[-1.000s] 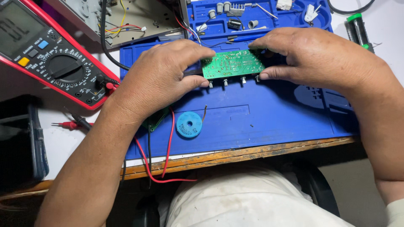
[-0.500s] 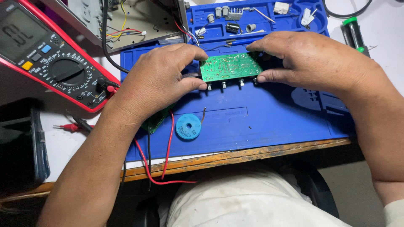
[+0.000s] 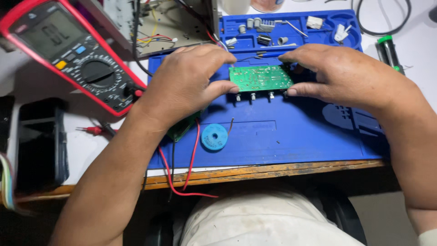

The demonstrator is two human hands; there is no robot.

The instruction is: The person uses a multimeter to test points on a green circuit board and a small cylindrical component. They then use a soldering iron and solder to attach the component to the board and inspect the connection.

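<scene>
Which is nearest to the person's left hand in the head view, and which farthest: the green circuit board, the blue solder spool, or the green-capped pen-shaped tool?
From the left hand:
1. Green rectangular circuit board, touching its fingers, just to its right.
2. Round blue solder spool, on the blue work mat, below the hand toward the table edge.
3. Black pen-shaped tool with a green cap, far right, beyond the right hand.

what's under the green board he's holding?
The blue work mat lies beneath the green circuit board. Shafts poke out along the board's near edge. Left hand and right hand grip its ends; the board covers its own underside.
</scene>
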